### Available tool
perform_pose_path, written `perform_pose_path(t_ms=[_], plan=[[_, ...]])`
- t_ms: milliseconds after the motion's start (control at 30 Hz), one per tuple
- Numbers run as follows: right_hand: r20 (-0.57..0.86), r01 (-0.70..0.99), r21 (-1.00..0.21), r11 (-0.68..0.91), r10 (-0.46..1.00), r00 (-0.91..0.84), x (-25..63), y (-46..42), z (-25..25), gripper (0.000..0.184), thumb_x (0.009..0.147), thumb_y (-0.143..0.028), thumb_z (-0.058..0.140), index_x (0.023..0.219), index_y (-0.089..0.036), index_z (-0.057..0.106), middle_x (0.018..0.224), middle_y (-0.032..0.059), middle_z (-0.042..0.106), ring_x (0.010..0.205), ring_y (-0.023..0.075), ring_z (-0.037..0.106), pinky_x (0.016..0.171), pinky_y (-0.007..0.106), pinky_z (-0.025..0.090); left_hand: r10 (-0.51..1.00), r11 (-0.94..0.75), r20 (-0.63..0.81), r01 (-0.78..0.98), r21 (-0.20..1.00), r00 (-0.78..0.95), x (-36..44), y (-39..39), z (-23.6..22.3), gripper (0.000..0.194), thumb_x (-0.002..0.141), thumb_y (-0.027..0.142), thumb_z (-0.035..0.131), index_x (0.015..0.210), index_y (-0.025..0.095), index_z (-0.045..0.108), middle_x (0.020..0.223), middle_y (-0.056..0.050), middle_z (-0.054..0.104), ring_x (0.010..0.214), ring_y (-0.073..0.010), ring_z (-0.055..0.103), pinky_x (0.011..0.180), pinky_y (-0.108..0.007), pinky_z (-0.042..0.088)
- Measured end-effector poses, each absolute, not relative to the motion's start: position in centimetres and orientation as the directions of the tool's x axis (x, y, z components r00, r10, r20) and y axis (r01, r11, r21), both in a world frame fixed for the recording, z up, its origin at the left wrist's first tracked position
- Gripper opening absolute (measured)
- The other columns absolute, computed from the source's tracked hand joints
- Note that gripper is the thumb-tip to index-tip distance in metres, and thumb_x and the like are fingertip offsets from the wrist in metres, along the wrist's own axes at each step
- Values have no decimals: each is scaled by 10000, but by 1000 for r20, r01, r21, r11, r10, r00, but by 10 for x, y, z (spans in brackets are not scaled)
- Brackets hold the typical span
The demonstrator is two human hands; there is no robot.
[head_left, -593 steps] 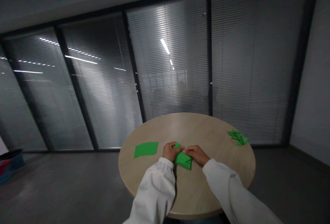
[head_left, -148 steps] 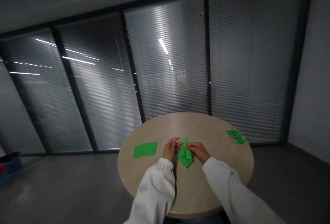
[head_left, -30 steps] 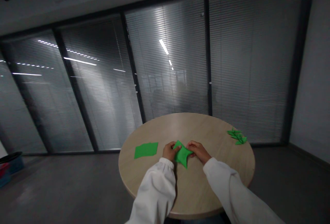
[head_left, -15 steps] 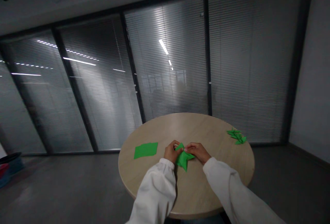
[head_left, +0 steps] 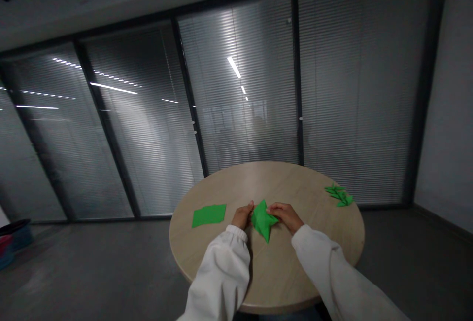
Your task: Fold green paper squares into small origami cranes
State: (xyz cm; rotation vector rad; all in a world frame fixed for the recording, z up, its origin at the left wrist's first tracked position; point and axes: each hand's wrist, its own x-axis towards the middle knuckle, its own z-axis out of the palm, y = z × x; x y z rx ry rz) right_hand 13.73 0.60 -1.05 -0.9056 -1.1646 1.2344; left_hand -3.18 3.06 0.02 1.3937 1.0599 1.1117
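Observation:
A folded green paper (head_left: 263,221) with pointed corners is between my hands over the middle of the round table. My left hand (head_left: 242,216) is at its left edge, fingers curled and partly hidden behind it. On the right side, my right hand (head_left: 285,214) pinches the paper near its upper right edge. A flat stack of green paper sheets (head_left: 209,215) lies to the left of my left hand. Far to the right, several folded green paper pieces (head_left: 340,195) rest in a small pile near the table's rim.
The round wooden table (head_left: 273,281) stands before a glass partition with blinds (head_left: 240,128). Dark buckets (head_left: 16,237) stand on the floor at the far left. A plain wall (head_left: 447,138) rises on the right.
My left hand has shifted slightly left and off the top of the paper. The paper's upper tip now shows, spread wider. My right hand has barely moved.

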Motion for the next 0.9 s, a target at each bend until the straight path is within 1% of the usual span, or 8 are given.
perform_pose_path(t_ms=[100, 200, 367, 433, 533, 633, 733, 900], plan=[[132, -237, -964, 121, 991, -29, 137, 6, -11, 300, 461, -375, 762, 639, -157, 659, 605, 6, 643, 570, 142, 552, 569, 268, 422, 967, -57, 66, -42, 997, 247, -33, 35, -8, 547, 511, 639, 651, 668, 115, 682, 538, -34, 622, 522, -137, 534, 520, -252, 408], [115, -246, -964, 104, 993, -28, 137, 6, -11, 295, 462, -370, 759, 633, -154, 652, 597, 1, 636, 566, 137, 548, 572, 266, 423, 955, -53, 78, -94, 994, 286, -32, 34, -8, 479, 480, 568, 710, 675, 131, 695, 535, -10, 621, 528, -126, 527, 534, -245, 414], [124, -218, -969, 116, 992, -23, 137, 5, -10, 268, 486, -366, 738, 617, -151, 646, 551, -16, 601, 524, 117, 513, 526, 244, 387, 962, -78, 89, -54, 996, 259, -30, 25, 3, 476, 402, 492, 774, 686, 115, 712, 584, -29, 661, 578, -148, 556, 601, -270, 438], [139, -207, -970, 129, 990, -33, 137, 4, -10, 263, 496, -369, 728, 615, -150, 645, 539, -18, 591, 518, 116, 505, 516, 242, 375, 969, -76, 79, -25, 997, 236, -29, 22, 5, 492, 387, 484, 780, 698, 109, 714, 567, -28, 653, 547, -141, 543, 567, -268, 425], [165, -185, -971, 152, 984, -60, 136, 3, -9, 263, 516, -385, 717, 613, -153, 641, 532, -21, 584, 518, 116, 497, 521, 243, 370, 977, -66, 64, 3, 998, 204, -27, 20, 4, 475, 399, 482, 770, 695, 115, 711, 517, -9, 619, 468, -112, 493, 493, -247, 378], [222, -159, -965, 209, 972, -71, 136, 4, -9, 280, 529, -414, 711, 608, -157, 633, 539, -23, 582, 523, 115, 489, 528, 243, 364, 977, -103, 93, 43, 994, 190, -26, 21, 2, 395, 431, 450, 756, 649, 125, 703, 485, 6, 589, 445, -95, 462, 475, -232, 352], [244, -151, -962, 229, 966, -84, 136, 5, -10, 296, 526, -427, 715, 619, -161, 624, 533, -31, 567, 503, 106, 467, 503, 236, 339, 972, -150, 127, 104, 983, 199, -24, 20, 3, 337, 468, 420, 738, 618, 121, 695, 452, 18, 552, 423, -78, 414, 449, -218, 310], [251, -152, -960, 235, 963, -98, 136, 6, -10, 311, 496, -420, 737, 595, -158, 602, 527, -31, 559, 507, 106, 472, 499, 233, 344, 965, -162, 140, 86, 983, 221, -22, 13, 8, 379, 464, 452, 735, 627, 113, 687, 484, 1, 581, 434, -80, 427, 458, -217, 315]])
